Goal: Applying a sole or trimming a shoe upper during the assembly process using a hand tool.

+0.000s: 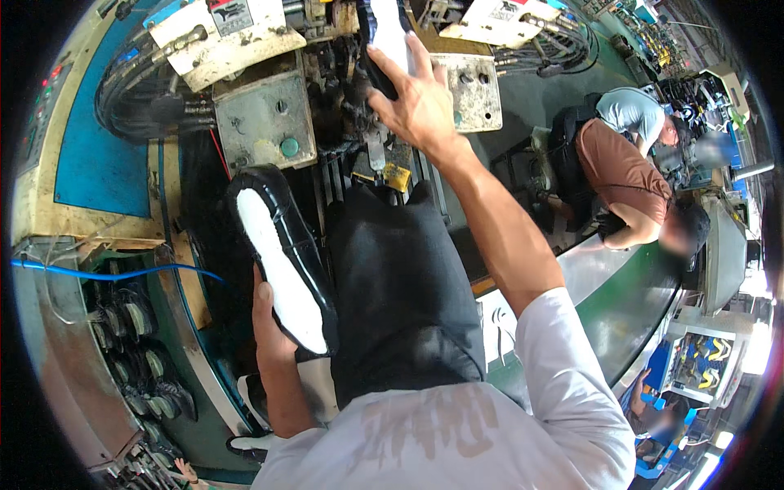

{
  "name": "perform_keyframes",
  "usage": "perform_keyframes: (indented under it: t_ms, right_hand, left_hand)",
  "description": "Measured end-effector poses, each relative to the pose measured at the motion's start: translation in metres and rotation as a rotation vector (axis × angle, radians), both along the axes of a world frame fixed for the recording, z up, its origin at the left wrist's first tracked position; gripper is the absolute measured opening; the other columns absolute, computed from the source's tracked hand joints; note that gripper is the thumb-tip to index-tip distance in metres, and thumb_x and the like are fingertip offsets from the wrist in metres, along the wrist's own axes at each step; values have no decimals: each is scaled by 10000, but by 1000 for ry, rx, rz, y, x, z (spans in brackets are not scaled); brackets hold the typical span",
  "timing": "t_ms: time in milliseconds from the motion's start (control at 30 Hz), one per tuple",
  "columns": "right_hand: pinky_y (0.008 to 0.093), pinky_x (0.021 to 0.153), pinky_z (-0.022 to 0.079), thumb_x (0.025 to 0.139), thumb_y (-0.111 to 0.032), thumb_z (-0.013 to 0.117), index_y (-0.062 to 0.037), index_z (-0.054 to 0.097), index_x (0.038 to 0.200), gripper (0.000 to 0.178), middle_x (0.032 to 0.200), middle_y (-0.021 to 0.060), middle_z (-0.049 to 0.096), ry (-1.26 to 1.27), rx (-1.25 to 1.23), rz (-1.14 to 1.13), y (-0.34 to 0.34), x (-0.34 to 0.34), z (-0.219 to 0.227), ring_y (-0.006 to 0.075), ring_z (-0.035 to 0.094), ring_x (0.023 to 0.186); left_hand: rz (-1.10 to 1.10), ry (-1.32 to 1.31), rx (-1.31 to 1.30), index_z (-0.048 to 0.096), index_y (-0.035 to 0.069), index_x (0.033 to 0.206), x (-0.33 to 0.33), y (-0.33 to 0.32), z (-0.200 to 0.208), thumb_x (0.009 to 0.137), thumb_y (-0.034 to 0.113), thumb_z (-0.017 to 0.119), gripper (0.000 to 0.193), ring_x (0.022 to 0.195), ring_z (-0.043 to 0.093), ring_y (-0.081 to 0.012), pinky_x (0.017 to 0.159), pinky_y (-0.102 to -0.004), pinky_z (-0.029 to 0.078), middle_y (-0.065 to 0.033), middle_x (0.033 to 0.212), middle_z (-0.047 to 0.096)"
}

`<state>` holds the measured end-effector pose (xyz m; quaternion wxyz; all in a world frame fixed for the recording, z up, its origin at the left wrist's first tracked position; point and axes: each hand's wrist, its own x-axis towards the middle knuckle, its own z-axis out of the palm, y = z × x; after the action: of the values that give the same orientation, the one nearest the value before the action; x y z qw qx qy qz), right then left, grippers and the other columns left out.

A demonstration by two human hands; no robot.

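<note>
I have the left hand (276, 343) curled around the heel-like lower end of a glossy black shoe (282, 261), its thumb along the outer side; the other fingers are hidden beneath, so I cannot tell how they lie. The shoe stretches up and away from that hand, white underside facing me, beside the black-clad lap (404, 286).

Well ahead of it, I see the right hand (420, 106) with fingers spread over the near end of a second shoe (388, 28), also white underneath and dark along the edge. That shoe sits at the machine's centre; I cannot tell how hard the fingers press.

Just left of the right hand is a grimy control box (260, 102) with a green button (289, 147); another control box (482, 98) is just to its right. Below the right hand is a yellow part (396, 176). Black hoses (131, 106) loop beyond the left hand, and a blue cable (122, 271) runs to its left, above a rack of dark shoes (143, 351).

Well right of the right hand, a person in a rust-coloured shirt (621, 167) bends over beside another in a pale shirt (633, 110).
</note>
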<state>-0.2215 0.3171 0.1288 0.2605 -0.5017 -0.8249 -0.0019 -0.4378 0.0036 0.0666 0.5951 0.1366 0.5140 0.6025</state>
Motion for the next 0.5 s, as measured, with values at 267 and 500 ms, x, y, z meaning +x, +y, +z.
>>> perform_keyframes:
  t_ms: [267,500]
  right_hand:
    - [577,1267,300,907,-276,740,-93,548,1533,680,1607,320,417,-30,321,178,-7,13,-18,488,379,1507]
    - [559,1278,286,880,-244,729,-122,529,1550,710,1591,290,448,173,418,235,18,0,-25,464,400,1497]
  left_hand:
    - [-87,147,97,292,91,1696,29,-12,4,1045,421,567,780,1383,565,-288,1151,-433,467,-148,1568,527]
    - [-231,467,199,208,79,1721,40,20,12,923,218,683,939,1547,393,-314,1265,-422,332,-170,1704,360]
